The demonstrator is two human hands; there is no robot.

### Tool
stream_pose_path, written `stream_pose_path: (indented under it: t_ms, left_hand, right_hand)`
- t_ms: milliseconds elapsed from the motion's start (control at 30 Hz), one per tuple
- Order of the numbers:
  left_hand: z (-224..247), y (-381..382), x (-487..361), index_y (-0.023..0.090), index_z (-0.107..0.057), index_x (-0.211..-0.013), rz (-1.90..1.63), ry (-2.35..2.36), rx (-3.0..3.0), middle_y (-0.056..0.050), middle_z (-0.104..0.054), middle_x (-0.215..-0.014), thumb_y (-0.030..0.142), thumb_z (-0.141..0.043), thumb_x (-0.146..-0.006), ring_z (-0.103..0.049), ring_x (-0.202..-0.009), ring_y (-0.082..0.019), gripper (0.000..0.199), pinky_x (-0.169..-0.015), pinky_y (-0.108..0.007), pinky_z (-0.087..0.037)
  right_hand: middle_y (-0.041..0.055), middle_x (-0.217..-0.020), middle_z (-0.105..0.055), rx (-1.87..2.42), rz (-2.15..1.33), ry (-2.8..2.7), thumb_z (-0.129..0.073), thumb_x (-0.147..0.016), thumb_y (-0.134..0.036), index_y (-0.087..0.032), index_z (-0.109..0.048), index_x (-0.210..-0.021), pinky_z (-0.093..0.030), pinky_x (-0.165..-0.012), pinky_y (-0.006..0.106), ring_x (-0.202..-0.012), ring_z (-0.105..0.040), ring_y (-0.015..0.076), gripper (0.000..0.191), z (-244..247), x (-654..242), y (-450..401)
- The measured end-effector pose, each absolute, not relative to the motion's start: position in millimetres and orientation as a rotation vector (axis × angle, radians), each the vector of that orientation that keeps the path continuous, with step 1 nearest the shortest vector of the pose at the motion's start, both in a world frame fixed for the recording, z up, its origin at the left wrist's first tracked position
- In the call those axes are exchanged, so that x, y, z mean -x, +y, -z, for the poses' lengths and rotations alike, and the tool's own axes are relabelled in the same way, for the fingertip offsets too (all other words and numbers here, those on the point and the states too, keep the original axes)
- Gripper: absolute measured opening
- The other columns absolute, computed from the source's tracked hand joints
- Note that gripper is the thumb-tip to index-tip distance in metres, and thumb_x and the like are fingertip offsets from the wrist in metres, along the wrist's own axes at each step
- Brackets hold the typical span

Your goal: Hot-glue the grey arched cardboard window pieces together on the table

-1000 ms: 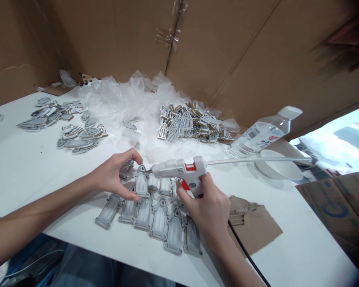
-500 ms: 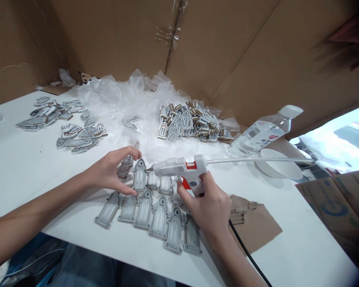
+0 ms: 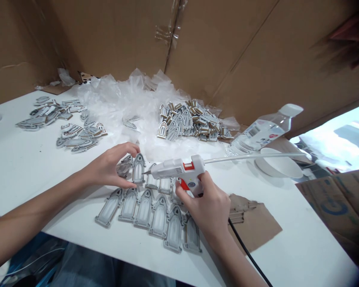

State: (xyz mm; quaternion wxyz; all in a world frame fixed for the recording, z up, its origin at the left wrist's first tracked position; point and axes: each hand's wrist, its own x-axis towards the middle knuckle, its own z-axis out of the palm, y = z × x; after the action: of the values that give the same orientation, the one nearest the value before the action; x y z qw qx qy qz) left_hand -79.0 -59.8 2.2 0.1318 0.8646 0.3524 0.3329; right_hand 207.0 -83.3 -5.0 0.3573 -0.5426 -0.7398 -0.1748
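My left hand (image 3: pixel 112 165) holds a small grey arched window piece (image 3: pixel 139 169) by its top and bottom ends, between index finger and thumb. Another grey piece (image 3: pixel 125 166) shows inside the curl of that hand. My right hand (image 3: pixel 211 205) is wrapped around a white hot glue gun (image 3: pixel 176 169) with a red trigger. Its nozzle points left at the face of the held piece, touching or very close to it. Several more arched window pieces (image 3: pixel 143 209) lie in rows below, face up, and some of the upper row is hidden behind the glue gun and my right hand.
A heap of window pieces (image 3: pixel 185 121) and crumpled clear plastic bags (image 3: pixel 122 95) lie at the back. Smaller piles (image 3: pixel 77 137) sit left. To the right are a tilted water bottle (image 3: pixel 260 131), a white bowl (image 3: pixel 278 165), torn cardboard (image 3: pixel 257 227) and the black cord (image 3: pixel 245 249).
My left hand has moved slightly up with the arched window piece. The glue gun's tip has shifted a little left and down, from the piece's upper edge onto its face.
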Motion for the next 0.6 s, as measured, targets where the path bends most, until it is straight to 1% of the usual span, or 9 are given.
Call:
stream_pose_path:
  t_ms: [400, 600]
  left_hand:
    - [-5.3, -60.3, 77.4, 0.020, -0.043, -0.105, -1.005, 0.995, -2.491, -0.013, -0.056, -0.117, 0.034, -0.080, -0.070, -0.056, -0.111, -0.025, 0.053, -0.092, -0.036, -0.045]
    - [-6.9, -62.2, 76.9, 0.021, -0.044, -0.104, -1.008, 1.012, -2.493, -0.013, -0.057, -0.117, 0.035, -0.079, -0.069, -0.056, -0.112, -0.026, 0.052, -0.093, -0.039, -0.046]
  right_hand:
    - [-0.0076, -0.047, -0.041, 1.359, 0.414, -1.965, -0.059, -0.073, -0.037, -0.021, -0.044, -0.070, -0.025, -0.045, 0.020, -0.042, -0.040, 0.0085, 0.022, 2.7, -202.1, -85.1]
    - [-0.0074, -0.047, -0.042, 1.351, 0.392, -1.970, -0.058, -0.073, -0.036, -0.021, -0.044, -0.069, -0.024, -0.044, 0.020, -0.042, -0.039, 0.0079, 0.022, 3.0, -202.0, -85.7]
